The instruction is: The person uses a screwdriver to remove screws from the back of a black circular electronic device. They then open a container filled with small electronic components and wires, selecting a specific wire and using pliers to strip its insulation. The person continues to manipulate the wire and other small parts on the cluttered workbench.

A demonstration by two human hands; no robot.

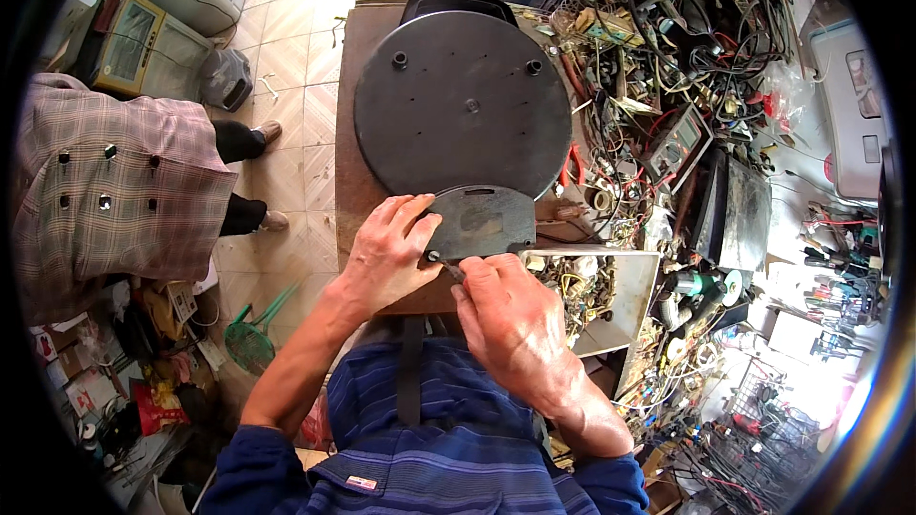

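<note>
On the brown wooden tabletop (401, 302) lies a large round black appliance part (468, 148), its flat face up, with two round feet and several small holes. A flat dark panel (482, 224) with a slot and small corner posts sits at its near edge, overlapping it. My left hand (391, 253) grips the panel's left side, with the thumb by the near left corner post. Close to that corner, my right hand (506, 310) is closed around a slim dark tool (453, 271); only its short end shows, so its kind is unclear.
Right of the table, cables and parts are heaped around red-handled pliers (572, 168), a multimeter (679, 145) and a pale tray (625, 300). A person in a plaid coat (124, 191) stands at left, near a green net (250, 346) on the tiled floor.
</note>
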